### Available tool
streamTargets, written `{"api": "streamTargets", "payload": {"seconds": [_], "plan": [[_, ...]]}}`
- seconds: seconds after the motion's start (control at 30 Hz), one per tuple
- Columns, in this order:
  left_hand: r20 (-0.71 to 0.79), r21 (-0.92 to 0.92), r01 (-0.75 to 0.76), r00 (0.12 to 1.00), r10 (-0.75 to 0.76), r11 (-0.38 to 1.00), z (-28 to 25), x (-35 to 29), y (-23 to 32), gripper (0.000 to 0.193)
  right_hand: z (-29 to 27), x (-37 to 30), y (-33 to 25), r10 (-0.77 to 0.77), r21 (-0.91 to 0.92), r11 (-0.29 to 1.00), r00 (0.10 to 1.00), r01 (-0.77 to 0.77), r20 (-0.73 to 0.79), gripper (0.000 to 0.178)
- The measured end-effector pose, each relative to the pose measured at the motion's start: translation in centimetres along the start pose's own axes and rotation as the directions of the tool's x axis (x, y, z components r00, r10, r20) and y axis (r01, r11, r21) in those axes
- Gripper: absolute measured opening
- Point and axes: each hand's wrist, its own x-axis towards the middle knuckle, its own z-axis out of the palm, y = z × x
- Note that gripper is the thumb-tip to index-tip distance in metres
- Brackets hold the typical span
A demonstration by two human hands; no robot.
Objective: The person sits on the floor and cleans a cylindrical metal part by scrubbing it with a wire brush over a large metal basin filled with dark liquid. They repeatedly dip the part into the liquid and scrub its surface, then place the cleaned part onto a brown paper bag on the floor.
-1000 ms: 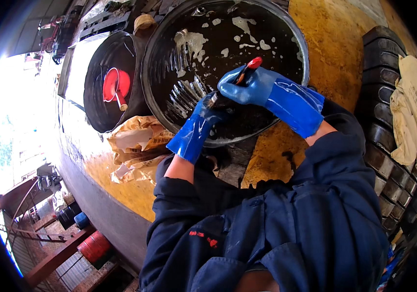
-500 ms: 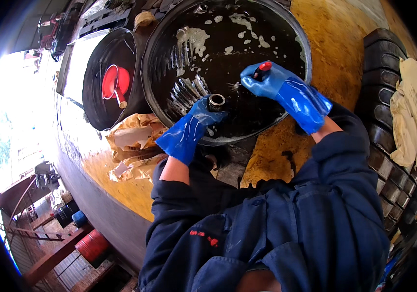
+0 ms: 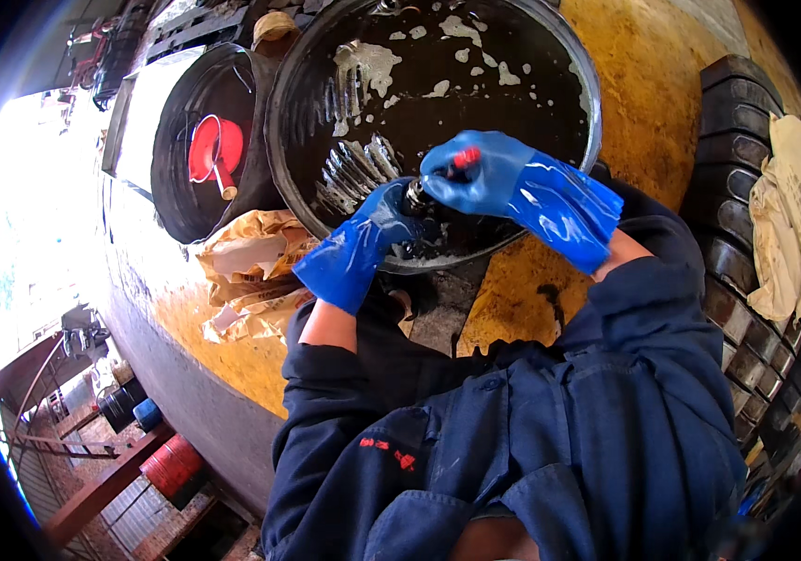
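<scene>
My left hand (image 3: 383, 217), in a long blue rubber glove, grips a ring-ended metal part (image 3: 414, 194) low over the near side of a round tub (image 3: 593, 112) of dark liquid. My right hand (image 3: 483, 178), gloved alike, is closed around a brush with a red handle (image 3: 467, 157). It presses up against the metal part, and its fingers hide the bristles. Left of my hands, a shiny ribbed shape (image 3: 358, 173) shows at the liquid's surface. Pale foam (image 3: 368, 65) floats farther back.
A black basin (image 3: 171, 140) left of the tub holds a red scoop (image 3: 216, 150). Crumpled brown paper (image 3: 255, 271) lies below it. To the right, a dark segmented track (image 3: 737, 140) carries a beige cloth (image 3: 784, 215). A red drum (image 3: 173, 466) stands at lower left.
My right hand has moved left and slightly down, bringing the brush onto the metal part. The left hand keeps its grip and has hardly shifted.
</scene>
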Motion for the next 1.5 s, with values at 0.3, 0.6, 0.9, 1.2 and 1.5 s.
{"api": "streamTargets", "payload": {"seconds": [0.3, 0.6, 0.9, 1.2, 1.5], "plan": [[-0.297, 0.763, -0.127, 0.802, 0.519, 0.634, -0.3, -0.3, 3.3, 0.042, 3.1, 1.0, 7.4, 0.618, 0.836, 0.308, 0.763, -0.455, 0.188, 0.047], [-0.447, 0.742, 0.079, 0.798, 0.404, 0.666, -0.5, -0.2, 1.2, 0.045, -0.2, -1.2, 3.6, 0.807, 0.111, 0.591, 0.584, -0.799, -0.093, 0.052], [-0.520, 0.572, 0.038, 0.790, 0.326, 0.819, -0.1, 0.4, 2.8, 0.037, 2.2, 0.8, 6.5, 0.789, 0.920, -0.074, 0.542, -0.385, 0.290, 0.024], [-0.466, 0.714, -0.081, 0.686, 0.558, 0.696, 0.1, 0.4, 2.0, 0.047, 3.8, 0.1, 3.8, 0.644, 0.930, -0.074, 0.696, -0.359, 0.319, 0.018], [-0.184, 0.489, -0.094, 0.961, 0.208, 0.867, -0.4, 1.2, 1.4, 0.057, -1.1, 1.2, 1.6, 0.295, 0.224, 0.918, 0.940, -0.328, 0.170, 0.030]]}}
